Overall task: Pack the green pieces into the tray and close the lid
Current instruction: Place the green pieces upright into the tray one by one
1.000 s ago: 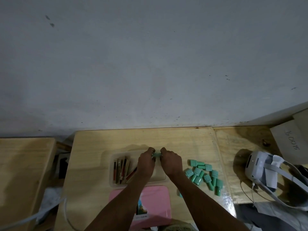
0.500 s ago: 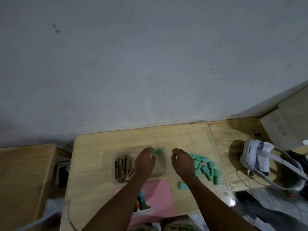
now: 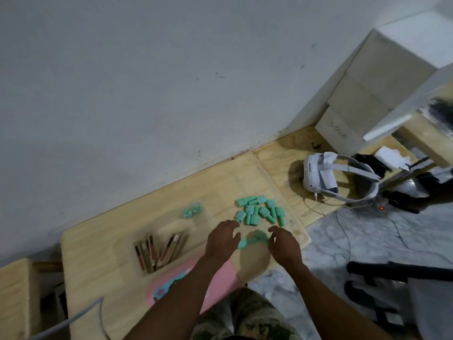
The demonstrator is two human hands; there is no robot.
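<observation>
As the left hand (image 3: 221, 241) and right hand (image 3: 285, 245) hover, fingers relaxed and seemingly empty, a blurred green piece (image 3: 247, 242) lies lengthwise between them.

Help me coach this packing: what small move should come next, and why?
Probably pick up the loose piece between the left hand and right hand: both hover empty beside it, and the tray holds only a few.

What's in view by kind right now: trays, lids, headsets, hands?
clear tray: 1
pink lid: 1
white headset: 1
hands: 2, the left hand and the right hand
Total: 5
</observation>
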